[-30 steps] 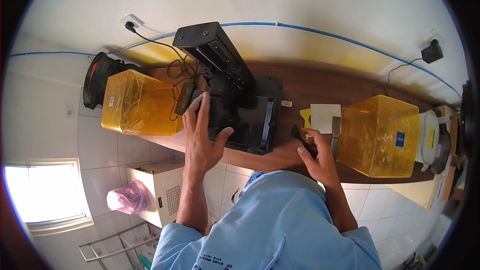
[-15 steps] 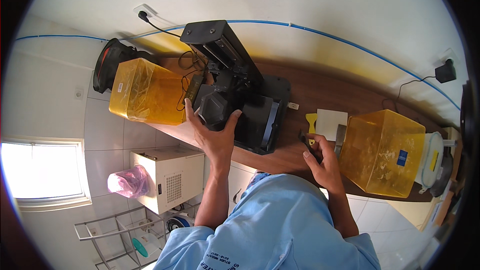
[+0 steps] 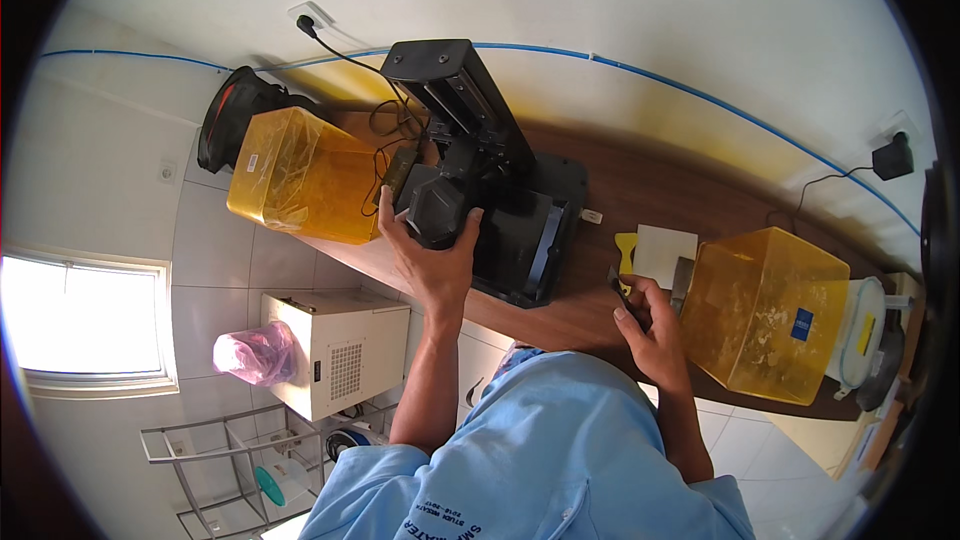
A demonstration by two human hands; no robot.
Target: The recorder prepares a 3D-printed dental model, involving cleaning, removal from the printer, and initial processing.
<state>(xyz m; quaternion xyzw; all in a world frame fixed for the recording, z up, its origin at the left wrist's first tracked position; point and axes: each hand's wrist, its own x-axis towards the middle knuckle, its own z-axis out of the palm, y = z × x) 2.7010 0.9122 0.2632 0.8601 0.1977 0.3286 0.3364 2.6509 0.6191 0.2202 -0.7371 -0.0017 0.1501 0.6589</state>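
Observation:
A black resin 3D printer point(image 3: 560, 180) with an upright column stands on the brown table. At the front of its arm is a large black hexagonal knob point(image 3: 437, 211). My left hand point(image 3: 432, 265) grips this knob from the near side, thumb on the right and fingers on the left. Farther right, my right hand point(image 3: 652, 325) is closed in a pinch on a small dark flat piece point(image 3: 614, 280), held above the table; its exact kind I cannot make out. Just beyond that hand lie a yellow scraper point(image 3: 627, 248) and a white square sheet point(image 3: 665, 256).
Orange transparent covers stand on both sides, the left cover point(image 3: 300, 175) beside the printer and the right cover point(image 3: 765, 315) near my right hand. A power cable point(image 3: 345, 54) runs from the wall to the printer. Below left is a cream cabinet point(image 3: 340, 360).
The whole view has shifted slightly. My left hand keeps its grip on the knob, and my right hand still holds the dark piece, now tilted a little differently.

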